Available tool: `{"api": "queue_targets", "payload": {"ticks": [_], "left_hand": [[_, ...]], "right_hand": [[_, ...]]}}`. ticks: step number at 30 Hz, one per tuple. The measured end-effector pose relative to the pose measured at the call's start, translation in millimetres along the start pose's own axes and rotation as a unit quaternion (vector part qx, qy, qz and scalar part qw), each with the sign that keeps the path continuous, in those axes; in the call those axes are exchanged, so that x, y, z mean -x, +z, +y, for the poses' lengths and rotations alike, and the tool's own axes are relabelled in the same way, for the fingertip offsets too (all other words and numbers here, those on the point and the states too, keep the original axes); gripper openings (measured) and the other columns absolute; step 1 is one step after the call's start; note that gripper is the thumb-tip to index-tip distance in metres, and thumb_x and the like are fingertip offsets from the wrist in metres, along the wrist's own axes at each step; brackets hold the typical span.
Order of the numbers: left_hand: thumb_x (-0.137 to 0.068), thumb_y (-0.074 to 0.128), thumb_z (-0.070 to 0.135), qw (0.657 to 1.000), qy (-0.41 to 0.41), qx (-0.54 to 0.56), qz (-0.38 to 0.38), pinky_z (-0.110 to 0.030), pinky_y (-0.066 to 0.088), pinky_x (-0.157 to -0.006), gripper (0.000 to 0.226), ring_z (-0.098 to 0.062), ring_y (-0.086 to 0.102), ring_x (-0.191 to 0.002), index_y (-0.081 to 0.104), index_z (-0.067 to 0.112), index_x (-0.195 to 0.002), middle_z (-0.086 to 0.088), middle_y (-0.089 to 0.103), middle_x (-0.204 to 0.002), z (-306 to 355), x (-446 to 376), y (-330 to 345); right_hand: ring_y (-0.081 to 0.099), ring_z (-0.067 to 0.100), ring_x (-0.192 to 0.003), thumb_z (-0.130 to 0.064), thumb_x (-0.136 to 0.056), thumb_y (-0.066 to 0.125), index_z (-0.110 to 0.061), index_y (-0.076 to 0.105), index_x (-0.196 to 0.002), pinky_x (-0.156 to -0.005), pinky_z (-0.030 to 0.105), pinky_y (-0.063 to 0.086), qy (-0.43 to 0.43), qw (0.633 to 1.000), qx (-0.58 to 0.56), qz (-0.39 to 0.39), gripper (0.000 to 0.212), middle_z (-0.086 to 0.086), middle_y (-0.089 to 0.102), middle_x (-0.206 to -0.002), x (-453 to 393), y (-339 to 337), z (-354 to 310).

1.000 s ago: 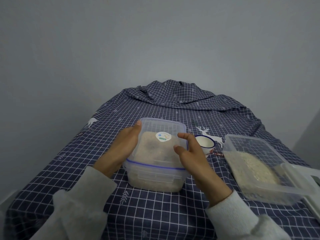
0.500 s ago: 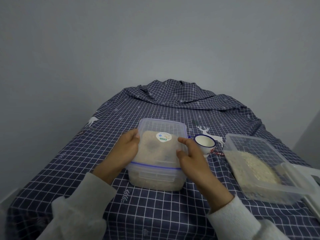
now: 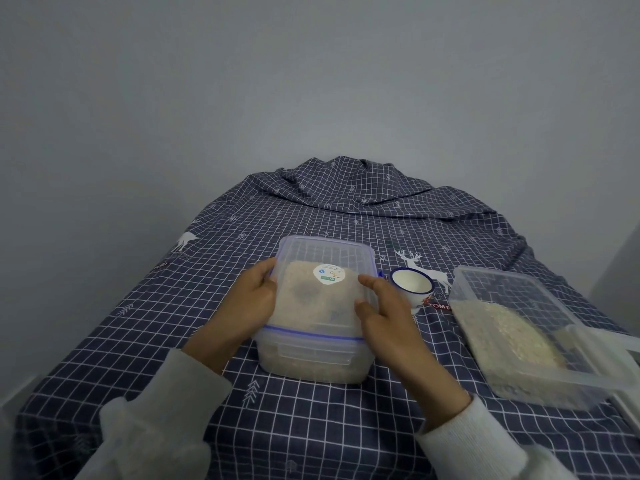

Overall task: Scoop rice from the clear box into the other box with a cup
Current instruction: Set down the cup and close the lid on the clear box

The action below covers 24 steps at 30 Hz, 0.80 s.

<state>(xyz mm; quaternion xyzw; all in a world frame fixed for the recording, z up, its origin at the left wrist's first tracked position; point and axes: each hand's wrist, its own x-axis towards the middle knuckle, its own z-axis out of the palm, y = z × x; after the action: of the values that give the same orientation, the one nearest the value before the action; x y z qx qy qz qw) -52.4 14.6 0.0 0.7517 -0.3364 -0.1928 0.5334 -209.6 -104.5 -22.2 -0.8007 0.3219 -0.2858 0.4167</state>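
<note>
A clear plastic box (image 3: pixel 313 355) holding rice stands in the middle of the table, under a clear lid (image 3: pixel 325 254) with a blue seal and a round sticker. My left hand (image 3: pixel 247 306) clasps the lid's left edge. On the lid's right edge rests my right hand (image 3: pixel 388 317), thumb and fingers against it. A small white cup (image 3: pixel 412 284) with a dark blue rim stands just right of the box, empty as far as I can see. Further right stands a second clear box (image 3: pixel 554 386), uncovered, with rice (image 3: pixel 502 330) in it.
A dark blue checked tablecloth (image 3: pixel 311 427) with white deer covers the table and bunches up at the back against a grey wall. A white flat object (image 3: pixel 632 407) pokes in at the right edge beside the uncovered box.
Both hands have slid a little toward me along the lid's sides. The box, cup and second box have stayed put.
</note>
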Motion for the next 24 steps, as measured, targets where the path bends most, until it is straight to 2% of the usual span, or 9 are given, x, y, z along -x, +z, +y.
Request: {"api": "queue_targets", "payload": {"ticks": [5, 11, 18, 21, 22, 24], "left_hand": [[-0.098, 0.036, 0.007, 0.999, -0.007, 0.034, 0.009, 0.001, 0.035, -0.042, 0.035, 0.03, 0.046, -0.056, 0.052, 0.019, -0.127, 0.029, 0.045, -0.084, -1, 0, 1], [-0.098, 0.037, 0.007, 0.999, -0.019, 0.047, 0.007, 0.0, 0.037, -0.042, 0.037, 0.027, 0.049, -0.06, 0.052, 0.022, -0.129, 0.029, 0.048, -0.088, -1, -4, 0], [-0.099, 0.037, 0.01, 0.998, -0.028, 0.051, 0.022, -0.003, 0.039, -0.043, 0.038, 0.015, 0.054, -0.064, 0.049, 0.021, -0.133, 0.03, 0.046, -0.086, -1, -2, 1], [-0.099, 0.036, 0.007, 0.999, -0.009, 0.048, 0.02, 0.001, 0.037, -0.045, 0.038, 0.028, 0.049, -0.061, 0.05, 0.017, -0.133, 0.029, 0.045, -0.086, -3, 1, 2], [-0.099, 0.036, 0.006, 0.999, -0.006, 0.048, 0.021, 0.001, 0.037, -0.046, 0.038, 0.028, 0.049, -0.061, 0.05, 0.016, -0.133, 0.029, 0.045, -0.087, -4, 0, 1], [-0.099, 0.038, 0.007, 0.998, -0.009, 0.056, 0.027, -0.003, 0.039, -0.049, 0.038, 0.018, 0.055, -0.067, 0.05, 0.018, -0.133, 0.029, 0.046, -0.088, -4, 0, 0]], "right_hand": [[0.023, 0.017, -0.145, -0.021, -0.097, 0.048, -0.027, 0.043, -0.142, -0.117, 0.049, 0.026, 0.003, 1.0, -0.008, -0.001, 0.046, -0.007, 0.037, -0.148, 1, 0, 0], [0.025, 0.017, -0.145, -0.019, -0.096, 0.049, -0.029, 0.047, -0.138, -0.116, 0.049, 0.028, 0.016, 0.999, -0.047, -0.002, 0.044, -0.006, 0.037, -0.151, -2, -1, -1], [0.032, 0.017, -0.141, -0.02, -0.096, 0.049, -0.028, 0.047, -0.139, -0.115, 0.048, 0.031, -0.001, 0.999, -0.035, 0.005, 0.044, -0.007, 0.041, -0.149, -1, -2, 5], [0.027, 0.014, -0.144, -0.022, -0.097, 0.048, -0.036, 0.047, -0.139, -0.117, 0.048, 0.028, 0.008, 0.999, -0.051, 0.003, 0.044, -0.009, 0.034, -0.154, 2, -1, 10], [0.024, 0.012, -0.145, -0.022, -0.097, 0.048, -0.038, 0.046, -0.138, -0.118, 0.047, 0.026, 0.013, 0.998, -0.06, 0.002, 0.045, -0.009, 0.031, -0.156, 4, -1, 11], [0.02, 0.01, -0.146, -0.023, -0.097, 0.049, -0.042, 0.046, -0.137, -0.119, 0.048, 0.024, 0.018, 0.997, -0.073, 0.005, 0.045, -0.01, 0.027, -0.158, 6, 0, 13]]}}
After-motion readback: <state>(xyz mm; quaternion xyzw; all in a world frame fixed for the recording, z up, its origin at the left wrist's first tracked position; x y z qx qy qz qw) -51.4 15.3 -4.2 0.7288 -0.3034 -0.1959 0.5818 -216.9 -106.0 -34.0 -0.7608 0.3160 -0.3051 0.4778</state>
